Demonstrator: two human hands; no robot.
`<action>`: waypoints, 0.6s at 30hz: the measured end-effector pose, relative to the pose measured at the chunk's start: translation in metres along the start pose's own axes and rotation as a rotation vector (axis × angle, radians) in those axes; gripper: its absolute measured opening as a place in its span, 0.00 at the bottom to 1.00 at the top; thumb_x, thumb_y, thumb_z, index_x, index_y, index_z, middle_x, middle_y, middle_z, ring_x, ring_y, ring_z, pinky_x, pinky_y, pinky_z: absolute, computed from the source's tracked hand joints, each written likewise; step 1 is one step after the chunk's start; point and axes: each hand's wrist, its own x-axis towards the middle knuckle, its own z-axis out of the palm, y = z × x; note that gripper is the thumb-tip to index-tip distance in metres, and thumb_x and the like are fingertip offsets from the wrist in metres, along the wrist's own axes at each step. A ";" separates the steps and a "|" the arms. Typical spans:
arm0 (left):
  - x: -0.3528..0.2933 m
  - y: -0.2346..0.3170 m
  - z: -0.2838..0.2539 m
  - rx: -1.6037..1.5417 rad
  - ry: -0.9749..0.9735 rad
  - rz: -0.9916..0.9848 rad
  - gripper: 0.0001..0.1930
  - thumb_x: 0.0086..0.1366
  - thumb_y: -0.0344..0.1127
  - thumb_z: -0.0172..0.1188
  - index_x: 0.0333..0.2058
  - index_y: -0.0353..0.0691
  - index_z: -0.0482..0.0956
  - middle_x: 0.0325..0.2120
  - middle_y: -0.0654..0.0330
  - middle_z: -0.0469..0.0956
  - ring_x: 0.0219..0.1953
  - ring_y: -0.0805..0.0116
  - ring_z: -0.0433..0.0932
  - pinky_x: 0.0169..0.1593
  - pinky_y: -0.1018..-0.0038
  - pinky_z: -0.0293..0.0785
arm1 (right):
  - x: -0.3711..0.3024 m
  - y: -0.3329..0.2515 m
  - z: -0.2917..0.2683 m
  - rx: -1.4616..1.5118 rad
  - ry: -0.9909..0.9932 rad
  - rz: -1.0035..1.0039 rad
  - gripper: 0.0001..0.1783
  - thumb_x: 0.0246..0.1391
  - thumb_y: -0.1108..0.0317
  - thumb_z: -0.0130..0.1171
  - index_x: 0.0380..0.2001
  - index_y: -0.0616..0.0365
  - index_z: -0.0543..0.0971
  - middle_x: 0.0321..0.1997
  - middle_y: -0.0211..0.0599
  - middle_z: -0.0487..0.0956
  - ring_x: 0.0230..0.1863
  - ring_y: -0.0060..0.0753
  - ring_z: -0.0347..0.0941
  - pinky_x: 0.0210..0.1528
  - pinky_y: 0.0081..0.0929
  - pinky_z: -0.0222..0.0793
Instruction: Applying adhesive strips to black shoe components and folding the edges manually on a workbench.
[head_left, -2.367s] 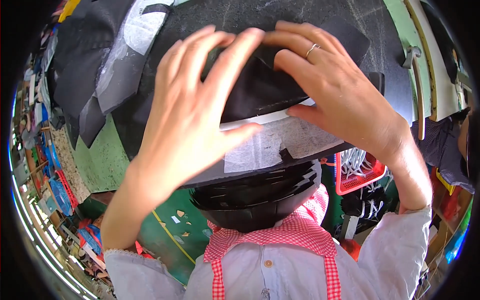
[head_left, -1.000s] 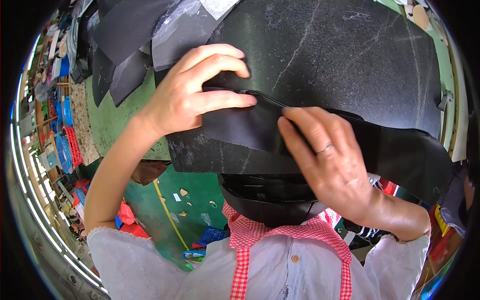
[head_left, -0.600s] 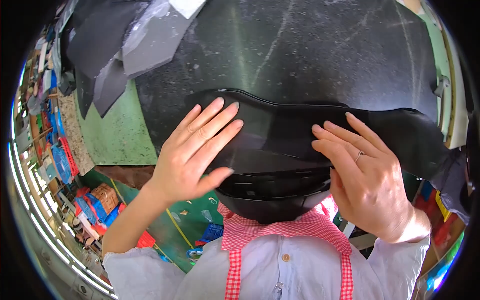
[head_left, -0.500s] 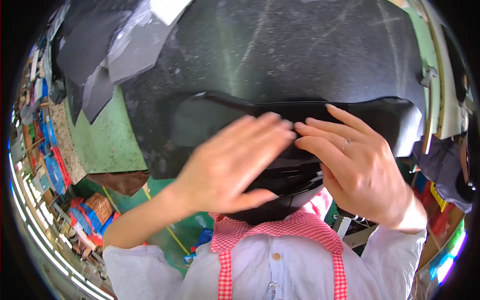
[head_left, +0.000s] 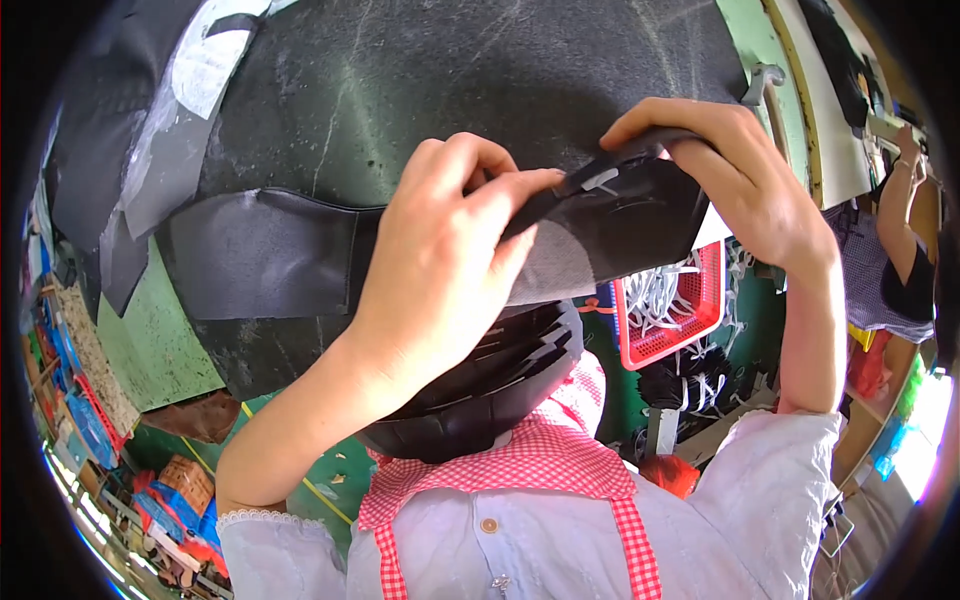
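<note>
Along the near edge of the black mat (head_left: 430, 80), the long black panel (head_left: 270, 255) runs lengthwise left to right, its right part turned up (grey lining (head_left: 555, 262) showing), the left hand (head_left: 435, 250) pinching its far edge, the right hand (head_left: 755, 185) gripping its right end.

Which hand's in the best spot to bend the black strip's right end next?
Probably the right hand: its fingers hold the black strip near that end, while the left hand pinches it nearer the middle.
</note>
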 end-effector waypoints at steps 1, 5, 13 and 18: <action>0.002 -0.001 0.000 -0.016 0.001 -0.016 0.10 0.67 0.28 0.65 0.45 0.31 0.85 0.39 0.53 0.78 0.44 0.55 0.78 0.50 0.65 0.75 | 0.003 -0.001 0.004 0.001 0.001 0.000 0.13 0.64 0.75 0.55 0.49 0.62 0.83 0.49 0.41 0.85 0.50 0.43 0.81 0.57 0.35 0.73; 0.006 0.001 -0.002 -0.010 -0.026 -0.038 0.08 0.69 0.28 0.64 0.43 0.29 0.85 0.39 0.53 0.79 0.43 0.55 0.79 0.49 0.65 0.75 | 0.008 0.017 0.022 0.144 0.032 0.045 0.11 0.55 0.67 0.71 0.40 0.60 0.86 0.37 0.45 0.85 0.41 0.45 0.83 0.46 0.34 0.77; -0.005 0.012 -0.001 0.371 -0.106 0.213 0.26 0.48 0.23 0.66 0.50 0.40 0.87 0.45 0.55 0.76 0.44 0.55 0.77 0.46 0.64 0.79 | -0.018 0.034 0.045 -0.099 0.163 -0.278 0.22 0.33 0.76 0.68 0.38 0.49 0.89 0.44 0.33 0.83 0.50 0.41 0.79 0.52 0.37 0.74; -0.016 0.023 -0.001 0.525 -0.226 0.273 0.26 0.56 0.28 0.61 0.56 0.35 0.82 0.53 0.51 0.76 0.52 0.51 0.78 0.52 0.61 0.81 | -0.055 0.040 0.034 -0.527 0.250 -0.241 0.23 0.45 0.70 0.61 0.47 0.48 0.90 0.62 0.33 0.82 0.64 0.44 0.75 0.63 0.47 0.69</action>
